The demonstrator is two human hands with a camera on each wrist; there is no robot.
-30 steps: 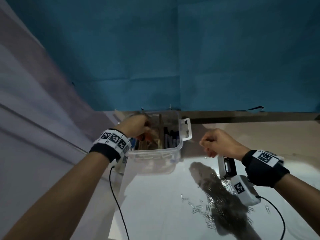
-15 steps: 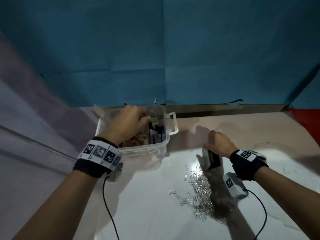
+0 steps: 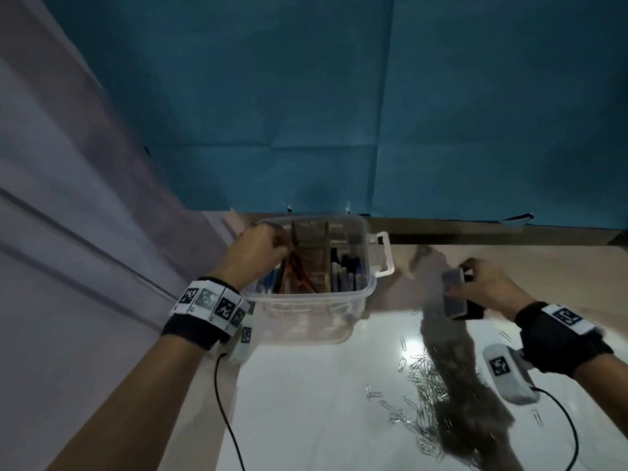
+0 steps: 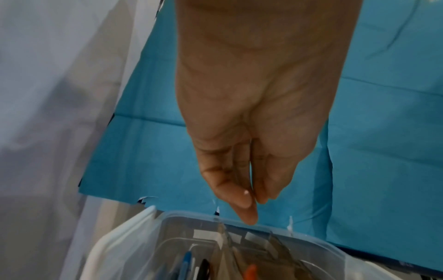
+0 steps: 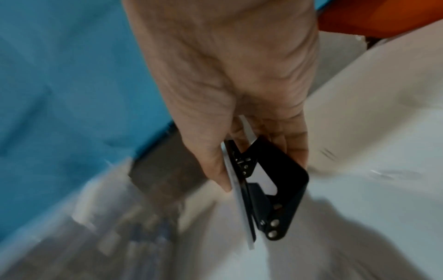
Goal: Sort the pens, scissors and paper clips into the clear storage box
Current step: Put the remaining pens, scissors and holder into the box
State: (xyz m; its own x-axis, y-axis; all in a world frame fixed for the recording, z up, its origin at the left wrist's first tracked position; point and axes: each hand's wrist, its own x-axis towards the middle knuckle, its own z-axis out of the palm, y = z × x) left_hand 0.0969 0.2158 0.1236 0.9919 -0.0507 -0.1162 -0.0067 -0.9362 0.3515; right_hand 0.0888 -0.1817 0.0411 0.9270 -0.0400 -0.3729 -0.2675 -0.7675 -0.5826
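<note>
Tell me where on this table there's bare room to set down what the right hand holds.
Free: the white tabletop between the clear storage box and the paper clips; also the beige strip beyond the right hand, right of the box handle. Crowded: the clip pile and the box's compartments.

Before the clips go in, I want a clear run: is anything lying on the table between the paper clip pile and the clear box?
Nothing visible does. The table between the paper clips and the clear box is bare. The right hand, holding a black and silver tool, hovers off to the side.
</note>
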